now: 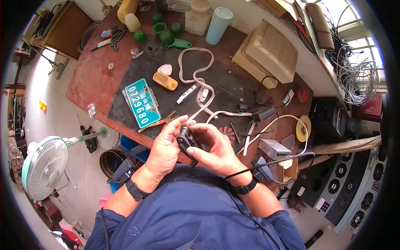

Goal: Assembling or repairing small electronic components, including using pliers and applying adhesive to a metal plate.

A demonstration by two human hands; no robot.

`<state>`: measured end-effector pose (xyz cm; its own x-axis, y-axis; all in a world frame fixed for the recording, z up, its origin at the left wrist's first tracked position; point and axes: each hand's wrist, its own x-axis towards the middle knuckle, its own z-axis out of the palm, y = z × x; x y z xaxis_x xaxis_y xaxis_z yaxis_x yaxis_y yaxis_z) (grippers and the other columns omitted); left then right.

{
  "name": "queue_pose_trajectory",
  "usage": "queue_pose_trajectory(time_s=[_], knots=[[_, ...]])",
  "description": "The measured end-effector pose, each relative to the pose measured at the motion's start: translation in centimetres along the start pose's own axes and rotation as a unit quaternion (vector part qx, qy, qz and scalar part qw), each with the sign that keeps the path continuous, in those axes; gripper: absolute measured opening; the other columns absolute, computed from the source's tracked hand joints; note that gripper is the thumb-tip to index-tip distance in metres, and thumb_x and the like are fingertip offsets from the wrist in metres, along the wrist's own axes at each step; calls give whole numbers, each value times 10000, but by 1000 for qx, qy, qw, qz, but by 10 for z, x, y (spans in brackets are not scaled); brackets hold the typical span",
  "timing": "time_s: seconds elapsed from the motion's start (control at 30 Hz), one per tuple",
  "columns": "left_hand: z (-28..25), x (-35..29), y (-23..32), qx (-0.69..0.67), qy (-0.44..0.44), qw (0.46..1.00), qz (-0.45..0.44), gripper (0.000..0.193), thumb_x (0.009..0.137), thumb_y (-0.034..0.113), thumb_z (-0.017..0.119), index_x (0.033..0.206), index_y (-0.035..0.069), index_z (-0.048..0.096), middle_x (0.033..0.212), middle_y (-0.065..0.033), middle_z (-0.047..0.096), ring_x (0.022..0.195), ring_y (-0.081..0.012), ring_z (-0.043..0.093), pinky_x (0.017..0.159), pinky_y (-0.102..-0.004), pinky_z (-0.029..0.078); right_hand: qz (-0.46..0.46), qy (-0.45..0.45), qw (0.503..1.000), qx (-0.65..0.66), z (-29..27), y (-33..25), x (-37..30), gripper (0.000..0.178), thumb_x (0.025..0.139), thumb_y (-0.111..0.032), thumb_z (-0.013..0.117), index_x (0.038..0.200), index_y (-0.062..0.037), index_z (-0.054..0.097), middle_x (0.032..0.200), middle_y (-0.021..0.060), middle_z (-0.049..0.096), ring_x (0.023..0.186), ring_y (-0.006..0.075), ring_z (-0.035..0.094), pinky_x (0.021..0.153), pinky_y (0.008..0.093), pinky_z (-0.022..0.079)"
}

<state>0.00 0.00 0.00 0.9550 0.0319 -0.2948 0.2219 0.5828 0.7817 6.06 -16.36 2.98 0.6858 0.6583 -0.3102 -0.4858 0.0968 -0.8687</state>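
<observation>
At the table's near edge, my left hand (pixel 166 146) and my right hand (pixel 217 148) are closed round a small black object (pixel 186 141) with a ridged, rounded end. Its kind I cannot make out, as fingers cover much of it. My right thumb presses on its side. A thick whitish cord (pixel 196 112) runs down to just behind my fingertips; whether it joins the object is hidden. Red-handled pliers (pixel 160 122) lie by my left fingertips, beside a turquoise number plate (pixel 142 103). Beyond are a white pen-like stick (pixel 186 94) and a yellow handheld meter (pixel 165 81).
Green round pieces (pixel 166 37), a white jar (pixel 198 17) and a light-blue cup (pixel 219 26) stand at the back. A beige box (pixel 271 52) sits back right, near a metal power supply (pixel 273 148) and a yellow spool (pixel 303 129). Left of the table is a fan (pixel 45 167).
</observation>
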Motion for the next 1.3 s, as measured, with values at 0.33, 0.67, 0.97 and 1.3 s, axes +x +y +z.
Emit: queue_pose_trajectory(time_s=[0.33, 0.67, 0.97, 1.3], knots=[[2, 1, 18, -133, -29, 983, -126, 400, 1040, 206, 459, 1376, -10, 452, 1248, -131, 605, 1103, -229, 635, 944, -378, 529, -252, 93, 853, -448, -11, -8, 9, 585, 720, -124, 801, 1250, -39, 569, 1151, 162, 622, 1047, 324, 620, 908, 386, 515], [-4, 3, 22, -131, -41, 983, -117, 384, 1027, 157, 460, 1366, -23, 463, 1228, -135, 610, 1095, -230, 633, 969, -389, 519, -19, -25, 990, -137, -24, -1, -3, 680, 825, -187, 794, 1387, 9, 467, 1296, 143, 584, 1182, 176, 560, 1003, 340, 459], [-3, 2, 27, -16, 0, 996, -90, 330, 1016, 105, 488, 1309, -46, 505, 1180, -104, 622, 1039, -172, 629, 926, -328, 525, 63, -30, 996, 52, -22, 4, -8, 411, 979, -168, 624, 1323, 12, 487, 1199, 67, 599, 1094, 117, 568, 951, 294, 479], [-2, -3, 22, -97, -10, 988, -116, 424, 931, 145, 625, 1316, 18, 502, 1185, -90, 623, 1073, -189, 626, 952, -360, 505, 65, -5, 997, 53, -27, 18, -11, 339, 1028, -221, 535, 1294, -10, 528, 1058, 22, 632, 878, 74, 586, 748, 243, 499]])
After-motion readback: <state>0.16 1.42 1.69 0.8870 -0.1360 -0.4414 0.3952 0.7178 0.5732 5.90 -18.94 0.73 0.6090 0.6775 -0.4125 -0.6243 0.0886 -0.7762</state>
